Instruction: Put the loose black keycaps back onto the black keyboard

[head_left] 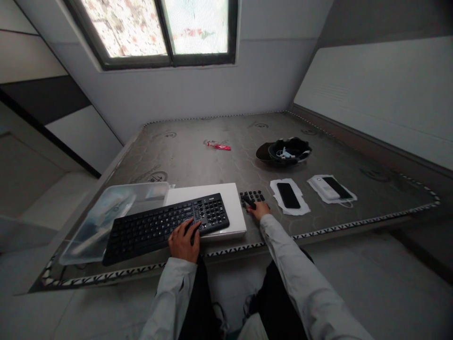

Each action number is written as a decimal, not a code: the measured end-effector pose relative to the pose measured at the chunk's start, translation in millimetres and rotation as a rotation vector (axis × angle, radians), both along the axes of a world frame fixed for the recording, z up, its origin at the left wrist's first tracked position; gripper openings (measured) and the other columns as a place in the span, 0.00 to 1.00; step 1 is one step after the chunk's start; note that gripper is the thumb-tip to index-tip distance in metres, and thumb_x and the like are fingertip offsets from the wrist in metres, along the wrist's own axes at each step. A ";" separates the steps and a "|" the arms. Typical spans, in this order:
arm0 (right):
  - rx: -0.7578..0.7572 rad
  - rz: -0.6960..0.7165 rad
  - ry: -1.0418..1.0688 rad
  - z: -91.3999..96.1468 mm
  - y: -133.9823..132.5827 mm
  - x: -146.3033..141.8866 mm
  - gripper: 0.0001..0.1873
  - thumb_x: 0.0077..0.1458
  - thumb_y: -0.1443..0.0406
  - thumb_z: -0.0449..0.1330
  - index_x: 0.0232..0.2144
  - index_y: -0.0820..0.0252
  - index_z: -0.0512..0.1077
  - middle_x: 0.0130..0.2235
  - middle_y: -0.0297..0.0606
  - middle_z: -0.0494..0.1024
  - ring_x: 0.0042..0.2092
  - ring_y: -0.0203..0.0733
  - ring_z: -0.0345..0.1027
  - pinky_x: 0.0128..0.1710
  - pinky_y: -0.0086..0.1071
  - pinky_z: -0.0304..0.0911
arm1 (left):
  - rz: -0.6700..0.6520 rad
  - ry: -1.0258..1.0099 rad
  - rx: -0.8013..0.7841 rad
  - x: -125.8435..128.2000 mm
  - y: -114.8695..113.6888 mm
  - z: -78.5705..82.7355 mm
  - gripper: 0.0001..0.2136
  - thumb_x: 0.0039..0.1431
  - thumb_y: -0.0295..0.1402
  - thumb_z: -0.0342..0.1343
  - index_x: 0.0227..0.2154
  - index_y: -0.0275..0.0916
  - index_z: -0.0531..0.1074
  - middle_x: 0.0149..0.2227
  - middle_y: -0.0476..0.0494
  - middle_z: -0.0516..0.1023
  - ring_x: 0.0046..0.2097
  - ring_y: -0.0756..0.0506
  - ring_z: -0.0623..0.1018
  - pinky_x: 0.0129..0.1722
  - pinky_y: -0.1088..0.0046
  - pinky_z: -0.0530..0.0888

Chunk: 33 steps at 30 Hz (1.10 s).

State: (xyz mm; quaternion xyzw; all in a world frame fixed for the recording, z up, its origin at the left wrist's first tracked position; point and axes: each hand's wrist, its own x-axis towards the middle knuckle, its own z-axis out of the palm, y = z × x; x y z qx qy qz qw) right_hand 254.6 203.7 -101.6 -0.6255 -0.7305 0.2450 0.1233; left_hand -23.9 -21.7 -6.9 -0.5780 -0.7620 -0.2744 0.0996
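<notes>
A black keyboard point(166, 225) lies slanted across a white box point(231, 208) and a clear plastic lid point(116, 208) at the near edge of a grey mattress point(219, 165). My left hand point(184, 241) rests on the keyboard's near edge, fingers curled over the keys. My right hand point(260, 209) reaches to a cluster of loose black keycaps point(252, 196) just right of the box. Its fingers pinch a small black piece that I cannot name.
Right of the keycaps a black phone point(288, 195) lies on white paper. Further right a white device and a dark phone point(331, 188) share another sheet. A black cap point(285, 152) and a red wrapper point(219, 146) lie farther back. Walls stand behind and right.
</notes>
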 end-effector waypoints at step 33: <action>-0.019 0.020 -0.028 -2.0 -6.7 -8.3 0.09 0.47 0.65 0.63 0.34 0.54 0.78 0.36 0.42 0.79 0.40 0.45 0.72 0.45 0.37 0.61 | -0.006 -0.006 0.003 -0.5 -1.0 0.1 0.13 0.58 0.34 0.53 0.44 0.52 0.74 0.51 0.49 0.73 0.51 0.41 0.69 0.51 0.60 0.61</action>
